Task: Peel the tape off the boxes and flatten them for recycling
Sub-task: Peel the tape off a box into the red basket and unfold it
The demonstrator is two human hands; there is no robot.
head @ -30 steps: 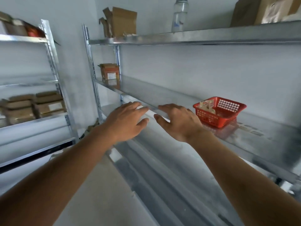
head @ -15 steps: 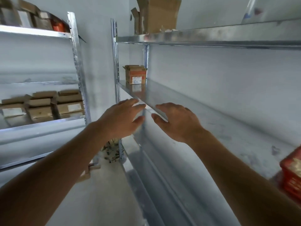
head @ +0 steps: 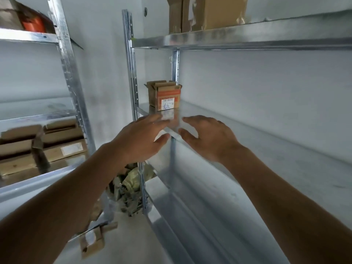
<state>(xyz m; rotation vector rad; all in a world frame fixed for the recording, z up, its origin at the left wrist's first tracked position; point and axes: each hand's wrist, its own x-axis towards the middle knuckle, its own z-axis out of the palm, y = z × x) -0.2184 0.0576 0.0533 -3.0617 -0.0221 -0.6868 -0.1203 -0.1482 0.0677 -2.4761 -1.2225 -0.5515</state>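
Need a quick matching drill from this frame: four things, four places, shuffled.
Things:
1. small box with white label
2. large box
3. scrap pile
4. stacked boxes

Places:
A. floor by the rack post
B. left rack's shelf
C. middle shelf, far end
D. top shelf

Pairs: 1-C, 2-D, 3-A, 4-B

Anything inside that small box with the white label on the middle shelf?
The small box stands with its top flaps open, but the camera sees only flaps and outer sides; its inside is hidden. Both hands, left hand and right hand, hold nothing.
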